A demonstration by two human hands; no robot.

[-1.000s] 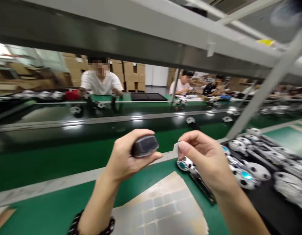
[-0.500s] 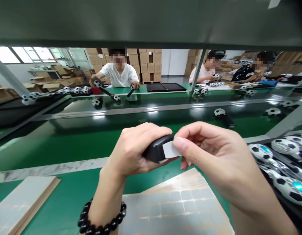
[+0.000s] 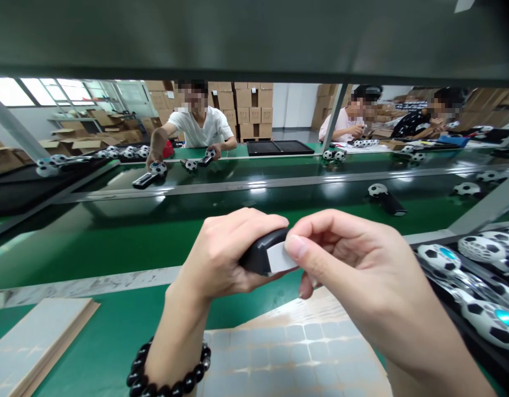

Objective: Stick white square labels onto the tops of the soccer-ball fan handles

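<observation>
Football-patterned spheres [image 3: 489,322] are heaped in a black tray [image 3: 442,281] on the right. Beyond a green conveyor belt [image 3: 93,248], 3 co-workers [image 3: 200,127] are seen, with stacked cardboard cartons [image 3: 254,107] behind them.

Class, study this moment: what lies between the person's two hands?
In the head view, a black plastic casing lies between the left hand and right hand, with a pale square pad against its end.

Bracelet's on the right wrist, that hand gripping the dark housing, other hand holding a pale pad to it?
No: the head view shows the beaded bracelet on the left wrist. The left hand grips the dark housing; the right hand holds the pale pad to it.
</observation>
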